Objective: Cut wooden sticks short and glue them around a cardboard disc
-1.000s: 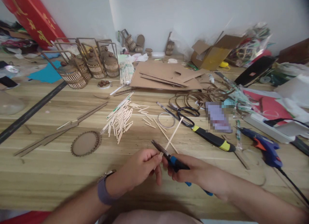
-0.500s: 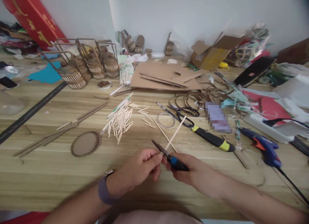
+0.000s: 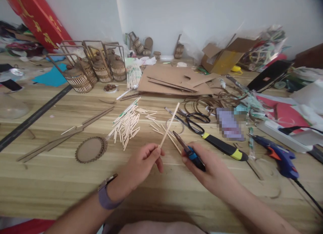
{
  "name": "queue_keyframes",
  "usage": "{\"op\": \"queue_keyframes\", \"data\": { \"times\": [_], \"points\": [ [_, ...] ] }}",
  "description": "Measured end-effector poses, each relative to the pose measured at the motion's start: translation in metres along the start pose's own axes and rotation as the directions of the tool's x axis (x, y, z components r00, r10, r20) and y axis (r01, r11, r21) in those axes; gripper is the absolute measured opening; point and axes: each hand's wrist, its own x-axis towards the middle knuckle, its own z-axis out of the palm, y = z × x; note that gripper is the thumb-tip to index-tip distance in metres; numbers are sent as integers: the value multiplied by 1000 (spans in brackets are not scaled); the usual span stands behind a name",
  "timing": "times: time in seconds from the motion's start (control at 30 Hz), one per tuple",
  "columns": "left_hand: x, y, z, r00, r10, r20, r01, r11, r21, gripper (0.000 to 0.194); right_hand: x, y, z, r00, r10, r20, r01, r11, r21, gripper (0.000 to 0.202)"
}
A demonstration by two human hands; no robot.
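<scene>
A thin pale wooden stick (image 3: pixel 170 124) slants up from my left hand (image 3: pixel 146 161), pinched at its lower end between thumb and fingers. In my right hand (image 3: pixel 202 161) is a pair of pliers (image 3: pixel 188 149) with dark pointed jaws and blue-and-black handles, held apart from the stick. Beyond the hands lies a pile of short cut sticks (image 3: pixel 127 124), with some loose pieces to its right. Another long stick (image 3: pixel 174 142) rests on the table between the hands. To the left is a round cardboard disc (image 3: pixel 91 149) with a scalloped edge.
Black-handled scissors (image 3: pixel 195 121), a black-and-yellow handled tool (image 3: pixel 224 146) and a blue glue gun (image 3: pixel 280 153) lie to the right. Cardboard sheets (image 3: pixel 174 74) are at the back. Several small lidded baskets (image 3: pixel 80 80) stand back left, near a black strip (image 3: pixel 37 114).
The pliers have come away from the stick as my right hand moved right. My left hand has shifted slightly left and up, and the stick now stands more upright.
</scene>
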Motion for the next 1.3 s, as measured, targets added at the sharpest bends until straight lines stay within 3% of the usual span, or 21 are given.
{"op": "queue_keyframes", "data": {
  "times": [0.1, 0.2, 0.37, 0.47, 0.6, 0.7, 0.77, 0.8, 0.87, 0.93, 1.0, 1.07, 1.13, 1.3],
  "points": [
    [-2, 6, 2, 998, 4, 68, -15, 986, 166, 34, 10, 1, 5, 929, -315, -196, 292, 947, -136, 14],
    [-4, 8, 5, 997, 54, 63, -70, 952, 298, 34, 23, 5, 14, 889, -431, -154, 385, 886, -259, 16],
    [-5, 0, 9, 983, 180, -27, -121, 758, 641, 29, 31, 14, 29, 945, -312, -99, 242, 870, -429, 11],
    [-7, 0, 13, 987, 161, -17, -84, 599, 796, 30, 28, 15, 36, 953, -274, -130, 187, 867, -463, 12],
    [-9, 5, 16, 996, 85, 7, -47, 479, 876, 34, 24, 11, 48, 962, -226, -156, 113, 845, -523, 10],
    [-8, 5, 16, 998, 65, -10, -22, 462, 887, 36, 25, 8, 52, 965, -195, -173, 66, 824, -563, 8],
    [-7, 4, 11, 996, 84, -14, -35, 555, 831, 34, 27, 7, 46, 972, -172, -159, 68, 857, -510, 8],
    [-6, 4, 7, 994, 106, -1, -68, 648, 758, 33, 28, 8, 40, 979, -157, -132, 85, 896, -436, 9],
    [-3, 3, -1, 987, 124, 103, -158, 862, 481, 34, 29, 10, 24, 989, -140, -44, 128, 971, -204, 13],
    [1, 1, -6, 977, 90, 191, -117, 984, 133, 39, 28, 12, 9, 988, -151, 28, 150, 988, 18, 15],
    [4, 0, -6, 985, 45, 164, -25, 992, -120, 42, 27, 12, -1, 988, -154, 14, 152, 984, 87, 15],
    [7, -3, -3, 991, -4, 133, 35, 971, -237, 45, 25, 11, -1, 988, -151, -23, 152, 987, 55, 12],
    [9, -6, 2, 990, -19, 138, 53, 966, -251, 47, 24, 9, 5, 985, -171, -1, 171, 985, 35, 5],
    [10, -9, 7, 984, 34, 172, 2, 979, -205, 52, 24, 7, 20, 971, -215, 105, 210, 976, 55, 38]
  ]
}}
